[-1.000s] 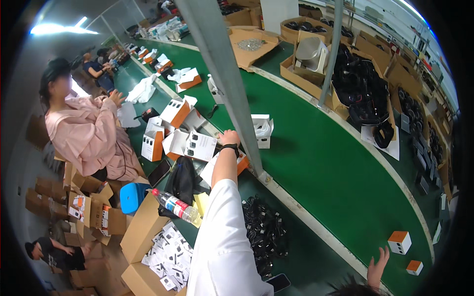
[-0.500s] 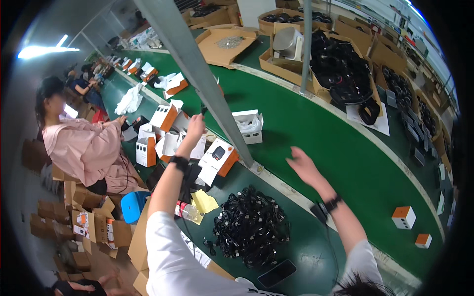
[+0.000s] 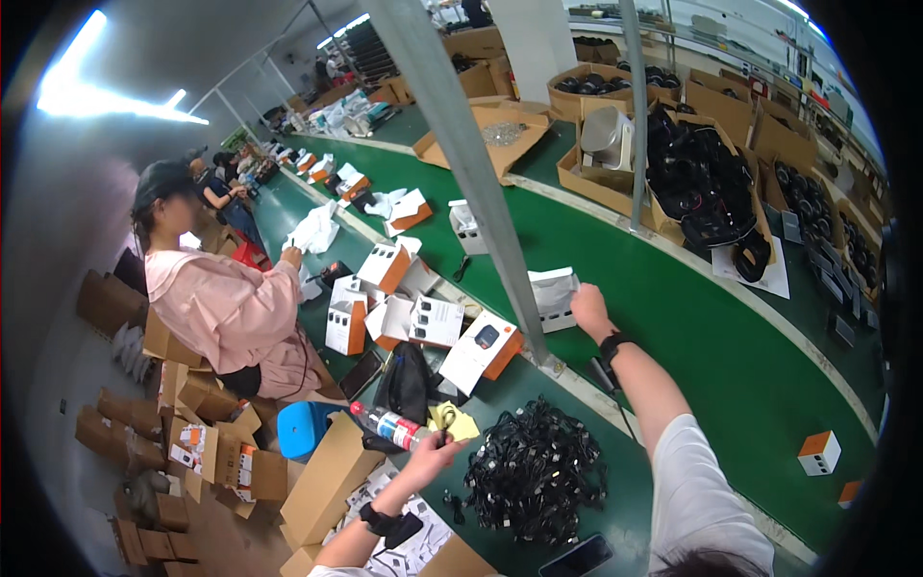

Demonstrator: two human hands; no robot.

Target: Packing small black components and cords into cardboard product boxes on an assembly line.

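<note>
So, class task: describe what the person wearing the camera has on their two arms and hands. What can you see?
Both hands are bare, with no gloves. The right hand has a black band at the wrist, and a white short sleeve covers the upper arm. The left hand also has a black band, like a watch, at its wrist, with the forearm uncovered.

You are working in a factory packing hall, on an assembly line. A long green conveyor belt [image 3: 673, 317] curves past your station and carries small white and orange product boxes [image 3: 481, 348] along its length. Open cardboard cartons [image 3: 707, 183] of black parts stand across the belt, and flattened cartons [image 3: 207, 452] are stacked on the floor to your left. A co-worker in a pink jacket [image 3: 226, 308] sits at the same line, with more workers further up. Strip lights [image 3: 96, 96] run overhead.
</note>
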